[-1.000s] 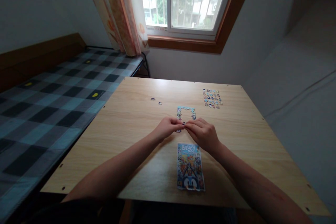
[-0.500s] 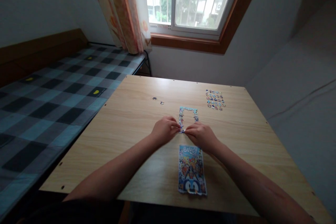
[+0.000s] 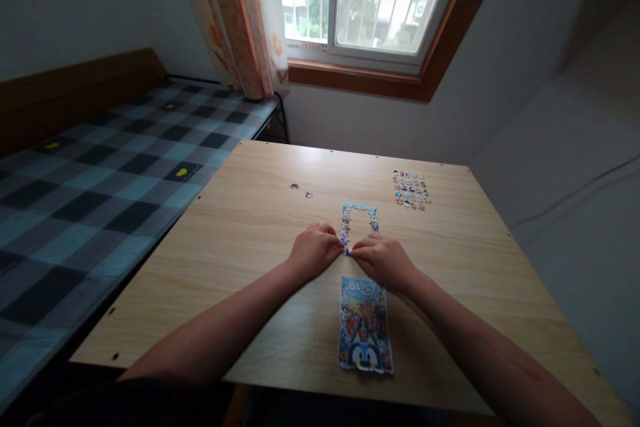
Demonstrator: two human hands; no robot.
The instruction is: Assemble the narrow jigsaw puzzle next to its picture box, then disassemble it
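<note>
A jigsaw puzzle frame (image 3: 345,217) of joined border pieces lies on the wooden table, its middle showing bare wood. At its near left corner, my left hand (image 3: 317,250) has its fingers pinched together on the edge. Opposite it, my right hand (image 3: 383,259) pinches a small dark blue puzzle piece (image 3: 348,252) at the near edge; the fingertips of both hands almost meet there. Whether the left fingers grip the corner or only press on it is hard to make out. Just below the hands lies a Bluey picture sheet (image 3: 367,327).
Several loose puzzle pieces (image 3: 411,190) are laid out in rows at the far right of the table (image 3: 240,247). Two separate pieces (image 3: 295,186) lie at the far left. A bed with a checked cover (image 3: 125,167) stands left, beneath a curtain (image 3: 240,27) and beside a window.
My fingertips have drawn slightly closer together at the near edge of the puzzle, around the dark blue piece. The view has shifted a little; loose pieces and sheet stay put.
</note>
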